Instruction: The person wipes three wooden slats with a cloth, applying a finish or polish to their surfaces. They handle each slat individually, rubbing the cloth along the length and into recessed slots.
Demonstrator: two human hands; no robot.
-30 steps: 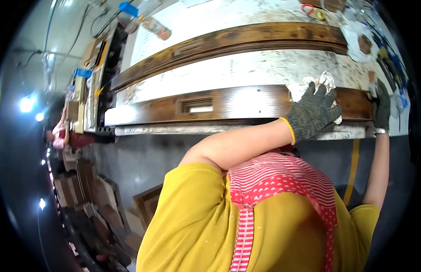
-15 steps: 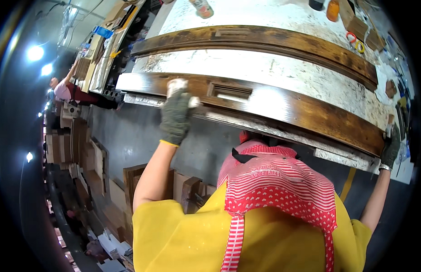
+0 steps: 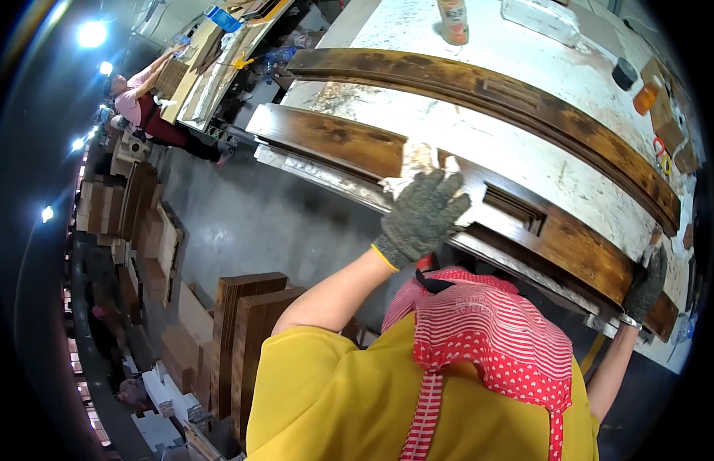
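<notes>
My left hand [image 3: 424,217], in a dark grey-green knitted glove with a yellow cuff, presses a crumpled white cloth [image 3: 418,157] onto the near brown-stained wooden board [image 3: 326,138]. The cloth sticks out past the fingers, left of a rectangular slot cut through the board. At the board's right end, my right hand [image 3: 646,286], gloved the same, grips its edge; part of those fingers is hidden. A second stained board [image 3: 418,77] lies farther back, roughly parallel, with a shallow rectangular recess.
Both boards rest on a white, stain-marked worktable [image 3: 572,165]. A bottle [image 3: 453,23], a clear plastic tub [image 3: 540,21], a dark cup [image 3: 624,74], an orange container [image 3: 646,98] and scissors [image 3: 661,154] stand behind. Boards [image 3: 257,338] are stacked lower left. A person [image 3: 153,107] works at another bench.
My left hand with the cloth has moved right along the near board, away from its left end. My right hand stays near the right end. The whole view has tilted and shifted.
</notes>
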